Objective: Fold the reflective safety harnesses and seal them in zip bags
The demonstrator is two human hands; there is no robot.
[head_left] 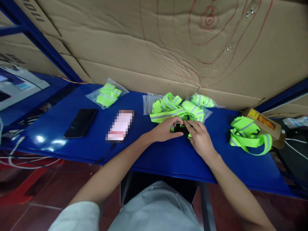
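Both hands meet over the front of a heap of neon-yellow reflective straps point(166, 114) with grey stripes. My left hand point(167, 130) curls its fingers round a strap's end, its thumb beside a black piece point(180, 129) that may be a buckle or elastic. From the other side my right hand point(200, 136) presses its fingers on the same strap, hiding much of it. Just behind lie bagged straps point(202, 100) in clear zip bags. Further right, a loose bundle of reflective straps point(247, 131) rests against a small cardboard box point(262, 123).
On the blue table point(154, 160) a black phone point(80, 123) and a second phone with a lit, blurred screen point(119, 126) lie to the left. A bagged strap point(108, 95) sits behind them. A cardboard panel point(120, 41) with red lines stands along the back. White cables point(29, 162) hang at left.
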